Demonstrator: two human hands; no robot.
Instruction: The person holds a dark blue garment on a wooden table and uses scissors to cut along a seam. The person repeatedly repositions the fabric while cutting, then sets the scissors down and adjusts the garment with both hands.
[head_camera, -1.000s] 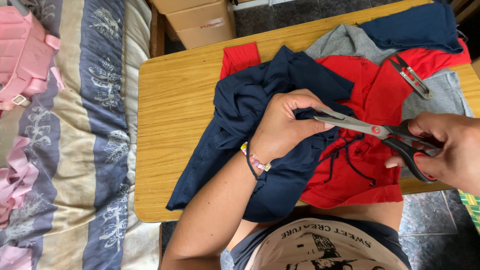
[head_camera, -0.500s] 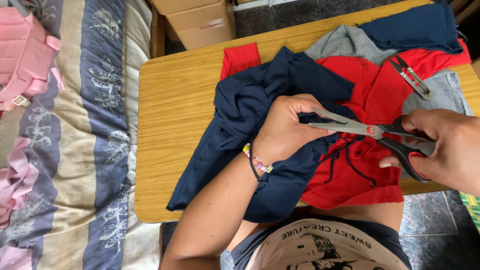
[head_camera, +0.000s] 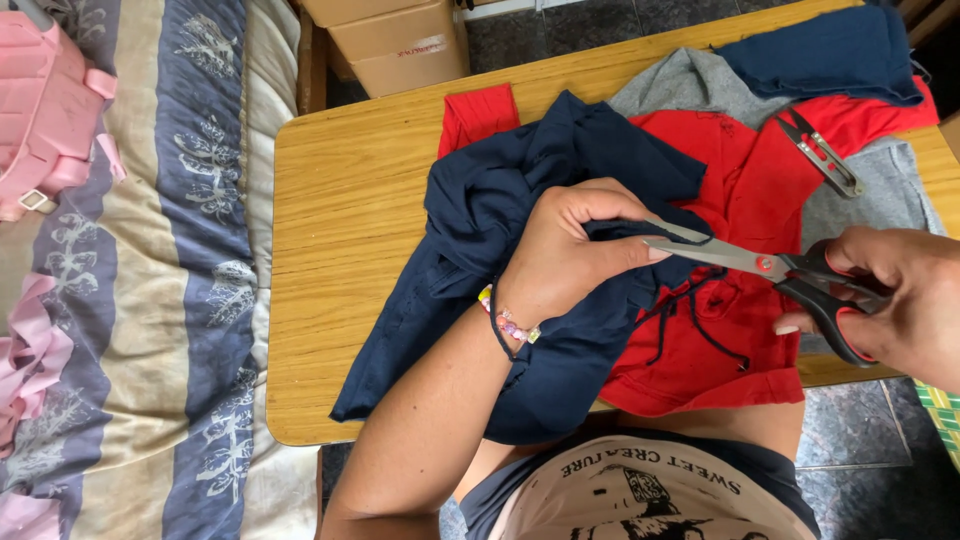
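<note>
Nearest, at near edge of wooden table (head_camera: 340, 220): left hand (head_camera: 560, 260) clenched on a bunched fold of navy garment (head_camera: 500, 210), fingers curled over, thumb pinching cloth up off the surface, apparently to keep the fold taut and raised for the blades. Beaded bracelet (head_camera: 510, 322) on that wrist. Right hand (head_camera: 900, 295) at near right edge, grasping black-and-red handles of scissors (head_camera: 770, 268), fingers through the loops; blades slightly parted, tips reaching under the pinched fold beside left thumb. Held low and flat, probably to slide along the fabric. Navy garment rumpled, dark blue, matte, draped from table middle over near edge; thin dark drawstring trailing onto red cloth. Red garment (head_camera: 740, 190) spread flat beneath, right of centre, hem hanging at near edge. Farther back: grey fabric (head_camera: 690, 85) under the red, small metal thread snips (head_camera: 820, 152) resting on red cloth toward far right corner, folded navy piece (head_camera: 840, 50) at far right corner. Beyond far edge: cardboard boxes (head_camera: 395, 40) on floor. Left of table: striped floral bedcover (head_camera: 130, 250), pink bag (head_camera: 45, 110) on it.
</note>
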